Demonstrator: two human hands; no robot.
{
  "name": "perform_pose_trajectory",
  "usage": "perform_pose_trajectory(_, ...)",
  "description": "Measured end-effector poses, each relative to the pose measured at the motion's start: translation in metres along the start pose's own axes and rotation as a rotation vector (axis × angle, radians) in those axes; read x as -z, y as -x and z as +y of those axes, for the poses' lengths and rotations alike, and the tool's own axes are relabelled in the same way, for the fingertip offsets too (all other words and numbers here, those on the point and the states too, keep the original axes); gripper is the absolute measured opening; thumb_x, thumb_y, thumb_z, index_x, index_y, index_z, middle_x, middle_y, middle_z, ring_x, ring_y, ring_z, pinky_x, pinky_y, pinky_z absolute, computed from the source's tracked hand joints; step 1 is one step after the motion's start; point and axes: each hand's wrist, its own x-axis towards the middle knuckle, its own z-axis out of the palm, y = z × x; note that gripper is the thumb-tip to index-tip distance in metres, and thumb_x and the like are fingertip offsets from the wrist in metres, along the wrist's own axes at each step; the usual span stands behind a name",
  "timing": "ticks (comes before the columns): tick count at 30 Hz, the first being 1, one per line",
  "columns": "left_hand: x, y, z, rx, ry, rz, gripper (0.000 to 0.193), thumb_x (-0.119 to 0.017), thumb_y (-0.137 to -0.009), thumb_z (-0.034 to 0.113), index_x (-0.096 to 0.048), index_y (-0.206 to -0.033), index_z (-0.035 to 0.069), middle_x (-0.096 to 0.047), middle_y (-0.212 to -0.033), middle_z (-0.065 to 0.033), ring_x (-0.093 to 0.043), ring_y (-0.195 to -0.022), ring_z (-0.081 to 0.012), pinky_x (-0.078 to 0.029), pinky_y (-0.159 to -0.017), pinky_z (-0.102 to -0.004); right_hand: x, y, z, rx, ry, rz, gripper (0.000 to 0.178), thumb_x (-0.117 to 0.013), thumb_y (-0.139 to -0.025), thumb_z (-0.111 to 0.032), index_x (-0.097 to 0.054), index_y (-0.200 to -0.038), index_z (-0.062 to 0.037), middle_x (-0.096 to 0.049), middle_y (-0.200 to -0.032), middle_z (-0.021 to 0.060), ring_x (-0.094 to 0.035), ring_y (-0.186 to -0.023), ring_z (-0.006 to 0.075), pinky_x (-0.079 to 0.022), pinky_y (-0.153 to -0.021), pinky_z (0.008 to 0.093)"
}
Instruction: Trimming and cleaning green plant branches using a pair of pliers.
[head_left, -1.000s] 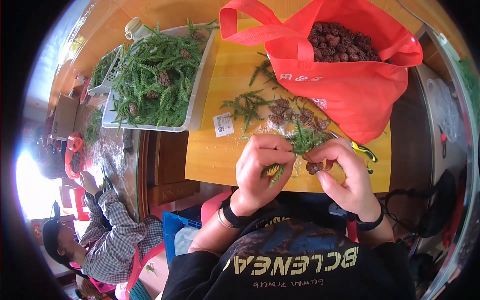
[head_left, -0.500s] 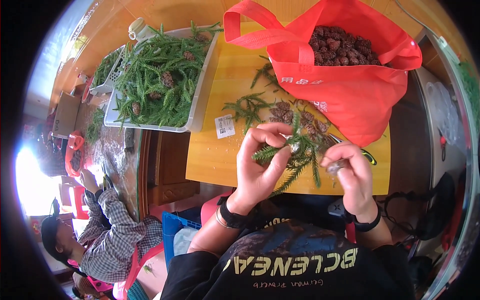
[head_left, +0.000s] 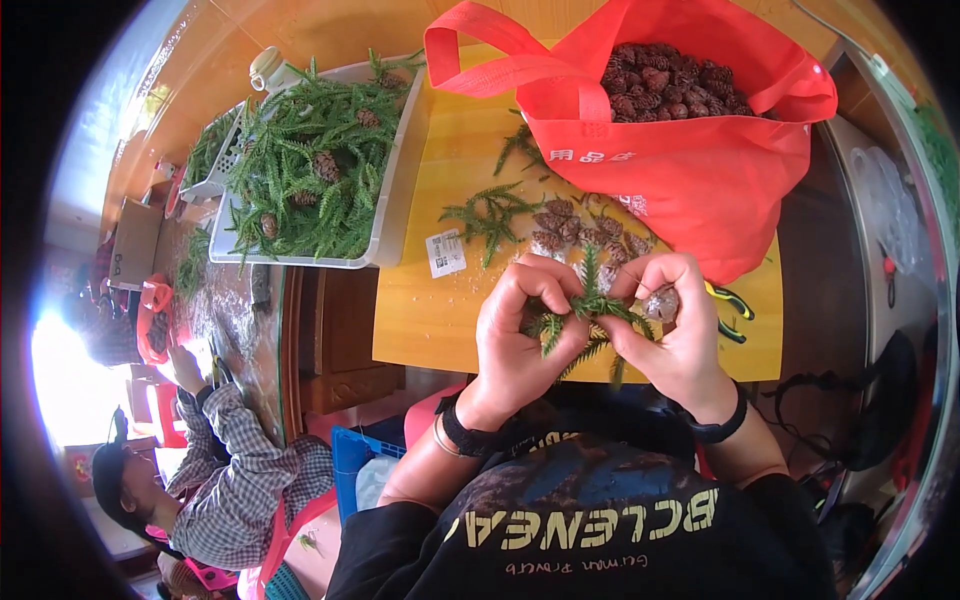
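My left hand (head_left: pixel 525 335) pinches a green pine sprig (head_left: pixel 590 275) between thumb and fingers over the table's near edge. Meeting it from the other side, my right hand (head_left: pixel 685 345) has its thumb and fingertip on the same sprig. A brown pine cone with a pale base (head_left: pixel 661 303) is tucked in the curled fingers of that right hand. Just beyond both hands lies a small group of pine cones (head_left: pixel 570 225) on the table. Yellow-and-black handled pliers (head_left: pixel 735 312) rest to the right, their jaws hidden behind my right hand.
A red bag (head_left: pixel 670 170) full of pine cones stands at the far right of the yellow table (head_left: pixel 425 325). Left of it, a white bin (head_left: pixel 385 215) overflows with sprigs. Loose sprigs (head_left: pixel 490 215) and a white label (head_left: pixel 446 253) lie between. A person (head_left: pixel 235 480) works farther left.
My right hand has moved left to the sprig, bringing the pine cone along in its fingers. The sprig has turned in my left hand. The view has shifted slightly.
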Motion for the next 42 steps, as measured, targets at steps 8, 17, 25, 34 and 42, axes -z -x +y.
perform_pose_trajectory(8, -0.008, -0.003, 0.009, 0.122, -0.325, 0.132, 0.028, -0.053, -0.065, -0.015, -0.049, -0.088, 0.002, -0.051, -0.087, -0.0063, -0.050, -0.082, -0.0128, -0.042, -0.071, -0.0225, -0.001, 0.000, -0.001, 0.083, 0.043, 0.000, 0.038, -0.065, -0.068, 0.010, -0.036, -0.085, -0.0076, -0.050, -0.081, 0.0089, -0.048, -0.072, 0.0115, -0.040, -0.068, 0.0238)
perform_pose_trajectory(17, -0.009, 0.005, -0.001, 0.050, -0.139, 0.051, 0.031, -0.051, -0.072, -0.013, -0.044, -0.100, 0.000, -0.058, -0.095, -0.0106, -0.057, -0.089, -0.0174, -0.046, -0.077, -0.0264, 0.003, 0.002, 0.003, 0.065, -0.014, -0.021, 0.038, -0.065, -0.068, 0.010, -0.035, -0.085, -0.0080, -0.051, -0.083, 0.0099, -0.048, -0.073, 0.0121, -0.041, -0.069, 0.0247)
perform_pose_trajectory(25, -0.001, -0.008, 0.009, 0.264, 0.169, -0.067, 0.060, -0.061, -0.073, -0.007, -0.035, -0.127, -0.001, -0.054, -0.094, -0.0046, -0.055, -0.082, -0.0109, -0.043, -0.079, -0.0245, 0.008, 0.006, 0.006, -0.083, -0.156, 0.030, 0.034, -0.061, -0.074, 0.009, -0.035, -0.088, -0.0075, -0.048, -0.086, 0.0068, -0.046, -0.078, 0.0088, -0.040, -0.073, 0.0228)
perform_pose_trajectory(34, 0.000, -0.004, 0.002, 0.464, 0.613, 0.007, 0.051, -0.062, -0.078, -0.002, -0.043, -0.125, -0.001, -0.051, -0.095, -0.0023, -0.053, -0.086, -0.0095, -0.048, -0.075, -0.0232, 0.008, 0.006, 0.005, -0.094, -0.145, 0.031, 0.033, -0.061, -0.074, 0.008, -0.035, -0.088, -0.0075, -0.048, -0.086, 0.0055, -0.044, -0.078, 0.0078, -0.038, -0.072, 0.0219)
perform_pose_trajectory(42, 0.003, 0.000, -0.004, 0.348, 0.450, -0.010, 0.024, -0.061, -0.077, -0.001, -0.054, -0.100, 0.001, -0.053, -0.098, -0.0090, -0.057, -0.083, -0.0153, -0.051, -0.073, -0.0294, 0.008, 0.009, 0.007, -0.087, -0.121, 0.026, 0.032, -0.060, -0.075, 0.007, -0.035, -0.089, -0.0076, -0.048, -0.086, 0.0053, -0.044, -0.077, 0.0078, -0.038, -0.072, 0.0220)
